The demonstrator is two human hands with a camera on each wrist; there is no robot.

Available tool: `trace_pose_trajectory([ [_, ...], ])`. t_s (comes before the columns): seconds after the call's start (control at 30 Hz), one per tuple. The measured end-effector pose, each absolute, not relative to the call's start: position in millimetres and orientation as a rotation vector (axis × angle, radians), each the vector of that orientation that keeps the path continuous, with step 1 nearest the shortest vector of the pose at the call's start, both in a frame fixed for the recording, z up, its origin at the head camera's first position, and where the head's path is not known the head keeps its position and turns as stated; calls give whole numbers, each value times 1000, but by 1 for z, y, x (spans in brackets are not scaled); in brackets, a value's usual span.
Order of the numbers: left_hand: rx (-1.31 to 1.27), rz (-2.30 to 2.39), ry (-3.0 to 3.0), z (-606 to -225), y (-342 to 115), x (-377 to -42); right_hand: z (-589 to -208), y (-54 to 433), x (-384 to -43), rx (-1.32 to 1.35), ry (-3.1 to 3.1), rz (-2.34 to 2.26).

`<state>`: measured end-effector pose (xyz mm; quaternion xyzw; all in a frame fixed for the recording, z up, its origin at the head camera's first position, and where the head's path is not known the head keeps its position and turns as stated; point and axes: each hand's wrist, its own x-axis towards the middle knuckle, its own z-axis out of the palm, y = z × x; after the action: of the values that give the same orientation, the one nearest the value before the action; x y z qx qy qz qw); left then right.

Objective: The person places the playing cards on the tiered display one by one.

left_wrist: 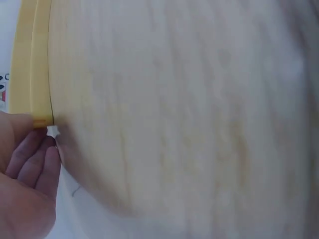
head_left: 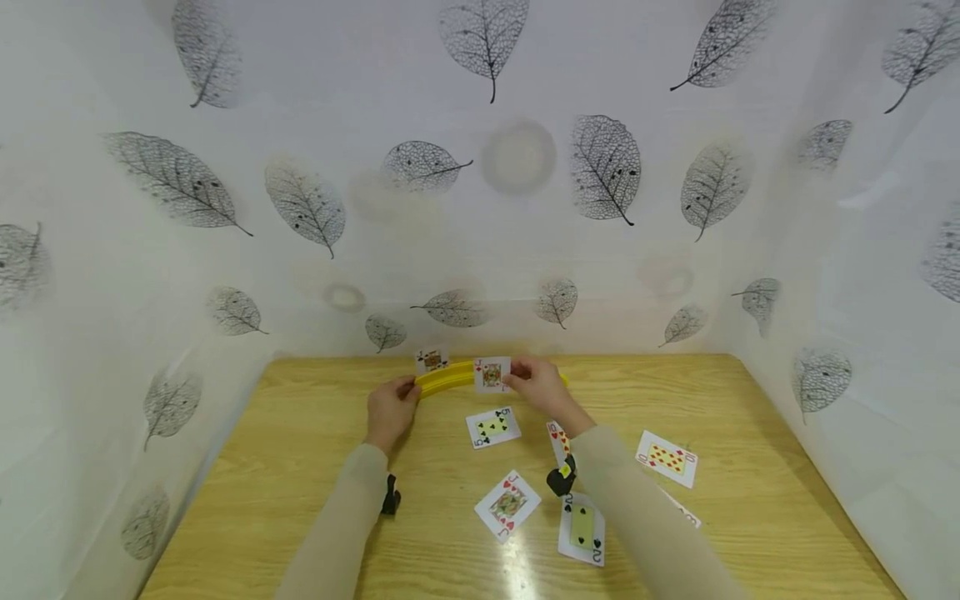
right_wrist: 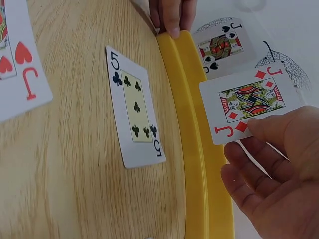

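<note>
A curved yellow playing-card holder [head_left: 446,380] lies near the far edge of the table, and my left hand [head_left: 392,410] grips its left end between thumb and fingers. The jack of spades [right_wrist: 222,47] stands upright in the holder close to that end. Between thumb and fingers, my right hand [right_wrist: 284,167] pinches the jack of diamonds [right_wrist: 251,102] by one corner. In the head view this jack of diamonds [head_left: 491,375] is in front of the holder's right part; whether it touches the slot I cannot tell. The five of clubs [head_left: 492,427] lies face up just before the holder.
Face up on the wooden table [head_left: 300,467] lie the jack of hearts [head_left: 507,506], two of spades [head_left: 581,533] and ten of diamonds [head_left: 667,458]. My right sleeve partly covers a red ten [head_left: 557,443] and another card [head_left: 686,510]. A leaf-patterned white curtain [head_left: 517,242] surrounds the table.
</note>
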<state>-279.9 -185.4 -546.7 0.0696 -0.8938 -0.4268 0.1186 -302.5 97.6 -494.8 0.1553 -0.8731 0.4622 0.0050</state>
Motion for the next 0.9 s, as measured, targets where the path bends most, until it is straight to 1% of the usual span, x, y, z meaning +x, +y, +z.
trace_pose_trajectory([
  [0.33, 194, -1149, -2670, -546, -191, -280, -493, 77, -303, 490, -2734, 1484],
  [0.63, 244, -1213, -2661, -553, -194, -280, -493, 65, -303, 487, -2743, 1517],
  [0.9, 243, -1227, -2612, -553, -190, -280, -496, 53, -306, 583, -2734, 1466],
])
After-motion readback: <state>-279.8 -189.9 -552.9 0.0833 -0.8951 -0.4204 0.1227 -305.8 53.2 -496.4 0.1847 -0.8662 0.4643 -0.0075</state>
